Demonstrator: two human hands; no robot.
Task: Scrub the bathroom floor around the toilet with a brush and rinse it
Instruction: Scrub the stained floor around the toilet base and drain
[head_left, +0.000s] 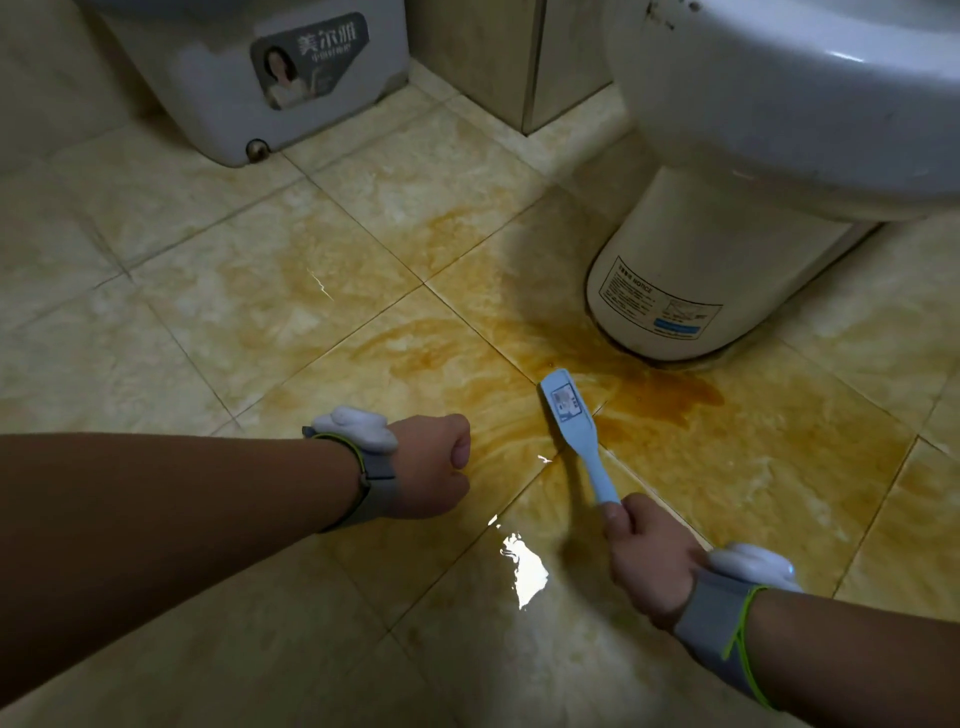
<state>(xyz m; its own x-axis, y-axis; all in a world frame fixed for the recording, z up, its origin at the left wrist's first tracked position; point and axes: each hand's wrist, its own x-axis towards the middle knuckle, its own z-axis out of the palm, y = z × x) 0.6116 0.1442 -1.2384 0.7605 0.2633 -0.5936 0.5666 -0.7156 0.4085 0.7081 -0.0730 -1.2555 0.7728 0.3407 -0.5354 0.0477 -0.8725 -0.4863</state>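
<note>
Your brush (571, 426) is head-down on the floor (249, 306), on the orange-brown stain (665, 400) just near of the toilet (691, 280) base, its pale blue handle slanting back toward you. Your right hand (649, 561) has its fingers (615, 519) clamped on the handle's end. Your left hand (431, 470) hovers to the left of the brush, fingers curled together into an empty fist. Both wrists wear grey bands. A wet glare lies between your arms. A white bin (260, 78) stands far left.
</note>
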